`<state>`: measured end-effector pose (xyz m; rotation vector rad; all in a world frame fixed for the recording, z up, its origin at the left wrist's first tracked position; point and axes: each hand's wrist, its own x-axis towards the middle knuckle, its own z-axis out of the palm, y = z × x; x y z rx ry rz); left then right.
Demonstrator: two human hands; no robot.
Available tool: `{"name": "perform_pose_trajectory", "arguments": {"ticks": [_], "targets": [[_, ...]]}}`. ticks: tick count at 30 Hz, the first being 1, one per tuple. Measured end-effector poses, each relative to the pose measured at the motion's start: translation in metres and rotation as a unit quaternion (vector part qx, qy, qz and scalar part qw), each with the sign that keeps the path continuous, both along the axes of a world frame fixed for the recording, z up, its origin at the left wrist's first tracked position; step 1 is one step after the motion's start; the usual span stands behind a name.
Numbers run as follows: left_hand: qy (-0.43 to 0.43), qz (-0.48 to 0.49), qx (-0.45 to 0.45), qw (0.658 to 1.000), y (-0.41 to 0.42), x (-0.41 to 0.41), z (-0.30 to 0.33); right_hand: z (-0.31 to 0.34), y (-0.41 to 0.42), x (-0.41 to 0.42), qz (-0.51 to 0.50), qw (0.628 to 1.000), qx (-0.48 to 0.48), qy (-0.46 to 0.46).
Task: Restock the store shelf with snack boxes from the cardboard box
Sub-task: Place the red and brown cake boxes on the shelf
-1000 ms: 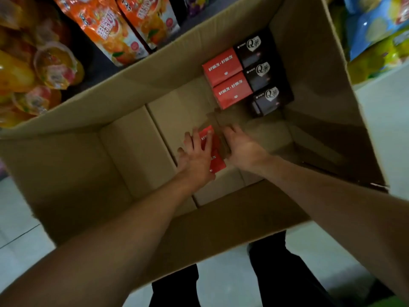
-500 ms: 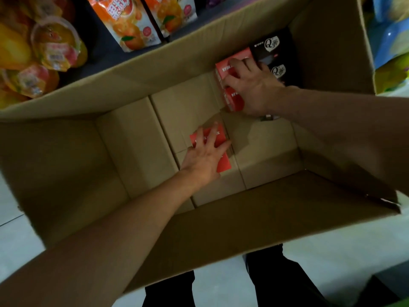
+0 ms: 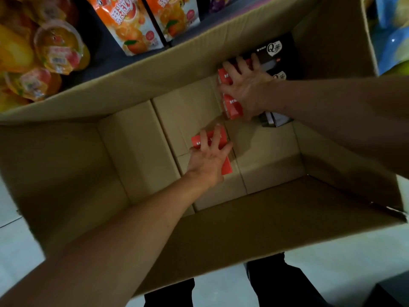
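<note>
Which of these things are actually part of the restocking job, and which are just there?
In the job:
cardboard box
lone red box under the left hand
two red boxes under the right hand
black boxes

Just there:
orange pouches
jelly cups

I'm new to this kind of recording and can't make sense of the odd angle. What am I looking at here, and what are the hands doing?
There is no machine: a person wears a camera on the head, so you look down along both bare arms into a big cardboard box standing on the floor. The left hand grips one red snack box lying alone on the carton's bottom. The right hand reaches to the far corner and grips two more red boxes, which sit beside black boxes. Beyond the carton you see store shelves with orange snack pouches and fruit jelly cups.
</note>
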<state>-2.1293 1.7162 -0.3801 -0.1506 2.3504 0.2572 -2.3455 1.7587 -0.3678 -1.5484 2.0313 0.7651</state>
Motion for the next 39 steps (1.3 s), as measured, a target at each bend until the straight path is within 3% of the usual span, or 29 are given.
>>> {"name": "perform_pose_trajectory", "arguments": {"ticks": [3,6,11,15,18,22,24,31,35,39], "targets": [[0.004,-0.005,0.011,1.000,-0.011,0.003,0.007,0.007,-0.002,0.011,-0.037,0.999,-0.028,-0.001],[-0.016,0.062,0.041,0.997,-0.035,0.001,0.029,0.031,0.011,0.027,-0.067,0.996,-0.056,-0.019],[-0.086,0.120,0.118,0.982,-0.086,-0.011,0.111,0.115,0.053,0.037,-0.193,0.967,-0.048,-0.161],[-0.213,0.093,0.190,0.954,-0.108,-0.050,0.218,0.228,0.087,0.031,-0.349,0.884,-0.007,-0.310],[-0.281,0.053,0.212,0.935,-0.098,-0.091,0.307,0.317,0.119,0.031,-0.440,0.817,-0.012,-0.373],[-0.323,-0.043,0.230,0.917,-0.061,-0.145,0.430,0.434,0.160,0.038,-0.560,0.683,-0.031,-0.469],[-0.346,-0.080,0.229,0.906,-0.038,-0.166,0.494,0.493,0.180,0.046,-0.596,0.641,-0.058,-0.480],[-0.354,-0.274,0.183,0.875,0.061,-0.200,0.687,0.696,0.249,0.109,-0.695,0.552,-0.170,-0.429],[-0.358,-0.372,0.158,0.842,0.131,-0.184,0.784,0.798,0.290,0.172,-0.729,0.508,-0.222,-0.401],[-0.362,-0.474,0.130,0.792,0.208,-0.140,0.867,0.878,0.331,0.247,-0.750,0.488,-0.261,-0.362]]}}
